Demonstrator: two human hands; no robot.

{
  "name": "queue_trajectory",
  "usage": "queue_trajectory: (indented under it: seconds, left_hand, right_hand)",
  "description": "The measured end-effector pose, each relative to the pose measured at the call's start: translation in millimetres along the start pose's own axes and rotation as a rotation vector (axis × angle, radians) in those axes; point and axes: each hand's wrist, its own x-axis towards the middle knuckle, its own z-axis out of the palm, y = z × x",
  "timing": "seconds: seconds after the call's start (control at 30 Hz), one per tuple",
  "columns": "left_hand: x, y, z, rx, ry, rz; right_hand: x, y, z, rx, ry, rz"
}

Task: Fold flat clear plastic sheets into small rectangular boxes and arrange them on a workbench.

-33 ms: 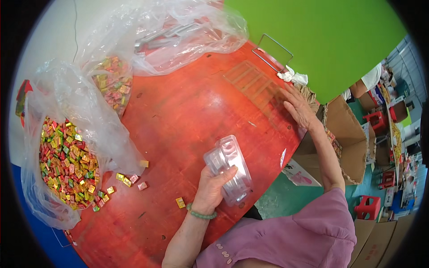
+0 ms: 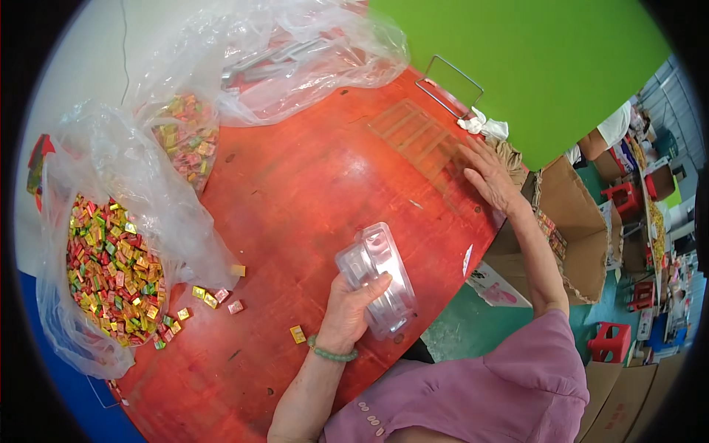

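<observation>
My left hand point(image 2: 347, 314) grips a clear plastic tray point(image 2: 378, 279); my right hand point(image 2: 491, 176) lies flat, open, on a barely visible transparent sheet point(image 2: 421, 140)

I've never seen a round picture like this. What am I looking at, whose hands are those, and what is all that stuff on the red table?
This is no machine: a person wears a wide fisheye camera on the head, looking down, so straight edges bend. The two bare hands are the wearer's own. The left hand, with a green bead bracelet, holds a clear moulded plastic tray. The right hand rests flat on a clear flat plastic sheet at the far edge of the red round table. On the left lie clear plastic bags full of small colourful wrapped candies, with a few loose candies beside them. Cardboard boxes stand at the right.
</observation>
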Motion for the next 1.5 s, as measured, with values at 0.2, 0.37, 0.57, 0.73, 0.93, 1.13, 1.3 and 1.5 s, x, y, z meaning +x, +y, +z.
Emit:
queue_trajectory:
  seconds: [0.2,0.37,0.57,0.73,0.93,1.13,1.3,1.5]
  left_hand:
    - [-4,-1,-9,0.014,-0.029,0.014]
    - [-2,-1,-6,0.044,-0.041,0.001]
    - [-1,0,-10,0.041,-0.061,-0.017]
    - [1,-2,-10,0.032,-0.070,-0.025]
    - [-3,-1,-11,0.033,-0.070,-0.019]
    - [-2,0,-11,-0.021,-0.058,0.017]
    - [3,1,-12,-0.087,-0.067,0.081]
    - [2,-2,-6,-0.076,0.073,0.214]
  right_hand:
    - [50,-30,13,-0.022,0.048,-0.114]
    - [70,-32,29,-0.068,-0.026,-0.096]
    - [89,-38,37,-0.032,-0.046,-0.126]
    - [109,-36,45,-0.034,-0.016,-0.134]
    - [135,-41,45,-0.041,-0.041,-0.152]
    - [139,-41,47,-0.074,-0.001,-0.134]
    - [102,-77,2,0.089,0.204,-0.251]
    - [-11,-164,-16,0.973,-0.404,-0.369]
